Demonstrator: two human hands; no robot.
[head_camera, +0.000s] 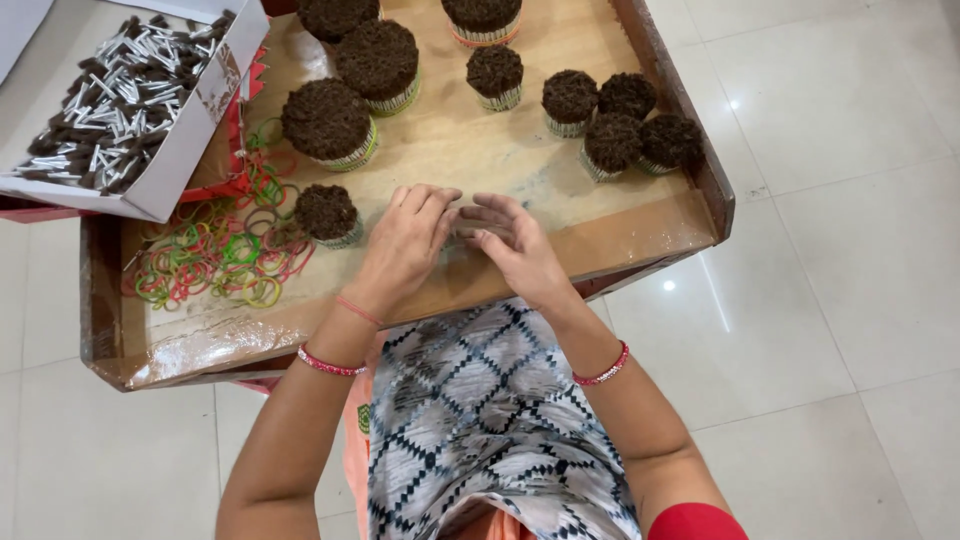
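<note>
A small bunch of sticks (470, 228) is cupped between the left hand (405, 245) and the right hand (520, 250), low on the wooden tray (640, 225). The bunch is mostly hidden by the fingers, so only a sliver of it is seen between the two hands. Both hands are curled around it, fingers bent inward and fingertips nearly meeting above it.

Just left of the left hand a small dark-topped bundle (327, 213) is stood upright on the tray, and further left a loose heap of rubber bands (225, 255) (red, green and yellow) is spread out. Beyond that heap, up and to the left, a white box (185, 140) full of loose sticks is seen. Above both hands several larger bundles (328, 122) are stood, and up and to the right of the right hand a cluster of smaller bundles (615, 140) is gathered.
</note>
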